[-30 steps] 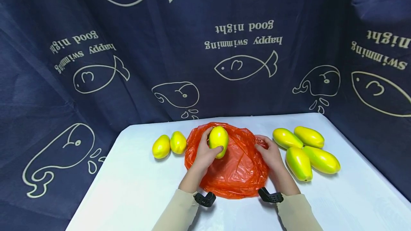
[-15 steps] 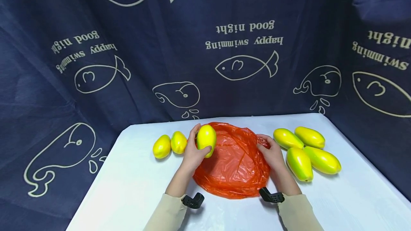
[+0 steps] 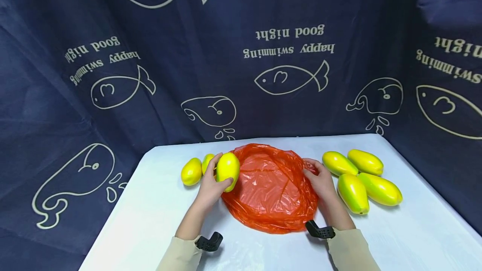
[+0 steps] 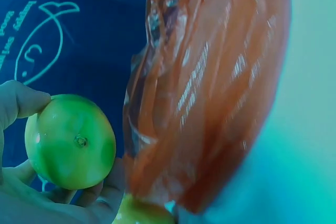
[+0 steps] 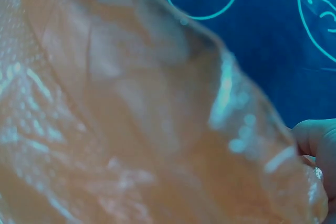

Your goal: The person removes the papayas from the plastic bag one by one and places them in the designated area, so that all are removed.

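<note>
In the head view my left hand grips a yellow-green mango, held just above the left rim of an open red plastic bag. The left wrist view shows thumb and fingers curled round this mango, its stem dimple facing the camera. My right hand pinches the bag's right rim. In the right wrist view the bag fills most of the picture, with part of the right hand at its edge. Inside the bag, only creased red plastic shows.
Left of the bag lie two yellow mangoes, a near one and one partly hidden by my left hand. Several longer yellow-green fruits, papaya-like, lie to the right. A dark blue cloth hangs behind the white table.
My left hand has moved left with the mango, from over the bag's opening to its left rim. The right hand keeps its hold on the bag's right rim.
</note>
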A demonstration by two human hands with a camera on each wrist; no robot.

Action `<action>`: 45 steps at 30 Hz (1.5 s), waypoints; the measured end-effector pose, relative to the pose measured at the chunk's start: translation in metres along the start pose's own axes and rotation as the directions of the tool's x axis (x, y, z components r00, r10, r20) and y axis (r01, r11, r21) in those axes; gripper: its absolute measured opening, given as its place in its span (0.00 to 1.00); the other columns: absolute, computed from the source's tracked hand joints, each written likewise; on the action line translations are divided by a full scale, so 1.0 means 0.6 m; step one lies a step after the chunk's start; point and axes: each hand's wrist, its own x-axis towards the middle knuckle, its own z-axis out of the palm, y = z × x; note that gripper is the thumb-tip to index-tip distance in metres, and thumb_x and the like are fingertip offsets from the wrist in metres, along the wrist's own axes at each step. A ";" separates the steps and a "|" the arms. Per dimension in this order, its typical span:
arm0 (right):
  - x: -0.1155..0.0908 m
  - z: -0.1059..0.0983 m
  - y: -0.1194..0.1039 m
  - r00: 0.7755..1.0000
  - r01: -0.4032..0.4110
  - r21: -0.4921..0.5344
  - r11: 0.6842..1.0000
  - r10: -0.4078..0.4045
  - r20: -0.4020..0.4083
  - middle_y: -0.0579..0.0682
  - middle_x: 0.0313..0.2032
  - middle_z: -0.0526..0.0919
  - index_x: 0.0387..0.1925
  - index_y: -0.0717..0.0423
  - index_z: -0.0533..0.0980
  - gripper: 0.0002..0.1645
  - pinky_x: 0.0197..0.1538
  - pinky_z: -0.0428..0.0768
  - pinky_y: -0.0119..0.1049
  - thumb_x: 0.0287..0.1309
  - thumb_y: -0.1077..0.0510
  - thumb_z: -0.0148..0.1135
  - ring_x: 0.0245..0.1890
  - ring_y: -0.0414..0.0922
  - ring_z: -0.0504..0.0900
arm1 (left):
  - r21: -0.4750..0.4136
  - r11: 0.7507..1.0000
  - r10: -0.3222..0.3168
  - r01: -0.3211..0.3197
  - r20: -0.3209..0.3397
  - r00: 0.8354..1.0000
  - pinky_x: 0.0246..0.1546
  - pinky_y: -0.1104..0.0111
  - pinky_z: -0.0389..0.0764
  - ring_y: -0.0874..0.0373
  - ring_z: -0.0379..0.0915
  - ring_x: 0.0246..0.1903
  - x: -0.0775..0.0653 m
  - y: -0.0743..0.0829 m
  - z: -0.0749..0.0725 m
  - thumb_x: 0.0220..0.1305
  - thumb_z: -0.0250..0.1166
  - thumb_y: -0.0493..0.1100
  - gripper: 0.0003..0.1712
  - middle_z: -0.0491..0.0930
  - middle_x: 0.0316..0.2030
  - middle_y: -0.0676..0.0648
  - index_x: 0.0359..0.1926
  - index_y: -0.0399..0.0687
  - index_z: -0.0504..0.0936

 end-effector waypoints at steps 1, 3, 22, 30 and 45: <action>0.000 0.000 0.000 1.000 -0.004 0.003 1.000 0.004 0.002 0.52 0.67 0.69 0.71 0.44 0.66 0.28 0.58 0.83 0.39 0.72 0.56 0.54 0.62 0.51 0.71 | -0.001 1.000 -0.005 0.005 -0.001 1.000 0.66 0.45 0.72 0.45 0.59 0.67 -0.001 -0.004 -0.005 0.54 0.69 0.37 0.50 0.61 0.71 0.49 0.74 0.66 0.58; 0.000 0.000 -0.001 1.000 -0.012 0.011 1.000 0.012 0.007 0.52 0.67 0.69 0.70 0.44 0.66 0.28 0.59 0.83 0.40 0.72 0.56 0.54 0.62 0.51 0.71 | -0.004 1.000 -0.015 0.015 -0.003 1.000 0.66 0.44 0.71 0.45 0.58 0.68 -0.003 -0.011 -0.014 0.54 0.68 0.37 0.50 0.60 0.72 0.49 0.74 0.67 0.58; -0.001 0.000 0.001 0.999 -0.035 0.051 0.998 0.034 0.021 0.51 0.68 0.67 0.71 0.43 0.65 0.28 0.56 0.84 0.38 0.72 0.55 0.54 0.62 0.51 0.71 | 0.061 0.997 -0.049 0.051 -0.044 0.998 0.63 0.43 0.70 0.40 0.58 0.68 -0.033 -0.060 -0.056 0.56 0.68 0.37 0.48 0.60 0.73 0.42 0.75 0.62 0.57; 0.000 0.001 0.002 0.999 -0.033 0.040 0.999 0.033 0.014 0.52 0.68 0.68 0.71 0.43 0.65 0.29 0.56 0.84 0.38 0.72 0.55 0.54 0.62 0.51 0.71 | 0.065 0.995 -0.075 0.078 -0.037 0.996 0.63 0.42 0.71 0.40 0.58 0.68 -0.040 -0.070 -0.063 0.54 0.69 0.37 0.48 0.60 0.72 0.43 0.74 0.63 0.59; -0.003 -0.001 0.002 1.000 0.011 0.011 1.000 -0.011 -0.001 0.53 0.65 0.70 0.70 0.46 0.66 0.27 0.54 0.84 0.33 0.71 0.57 0.53 0.59 0.51 0.72 | 0.103 0.990 -0.095 0.095 -0.007 0.995 0.63 0.39 0.69 0.39 0.60 0.67 -0.045 -0.089 -0.064 0.54 0.69 0.36 0.48 0.62 0.71 0.39 0.74 0.57 0.58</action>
